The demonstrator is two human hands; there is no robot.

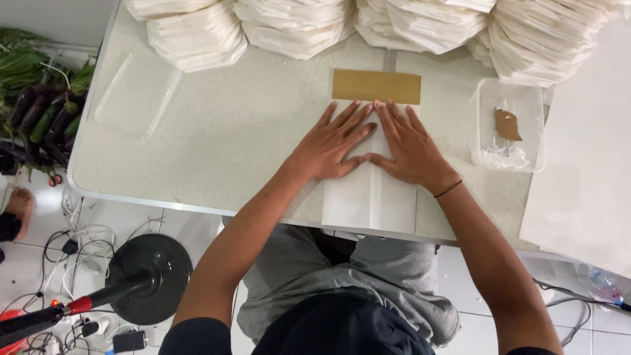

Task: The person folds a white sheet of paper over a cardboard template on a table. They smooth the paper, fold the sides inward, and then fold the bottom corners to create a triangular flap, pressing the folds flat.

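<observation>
The folded white paper sheet with a tan strip at its far end [370, 197] lies mid-table, overhanging the pale speckled table's [217, 138] near edge; bare surface opens leftward. The left hand [330, 144] and right hand [409, 148] press it flat, fingers spread, gripping nothing.

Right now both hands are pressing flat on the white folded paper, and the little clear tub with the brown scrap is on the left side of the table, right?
Not quite. The head view shows the clear tub with the brown scrap on the right side of the table. The rest holds: the left hand and right hand press flat on the white folded paper.
</observation>
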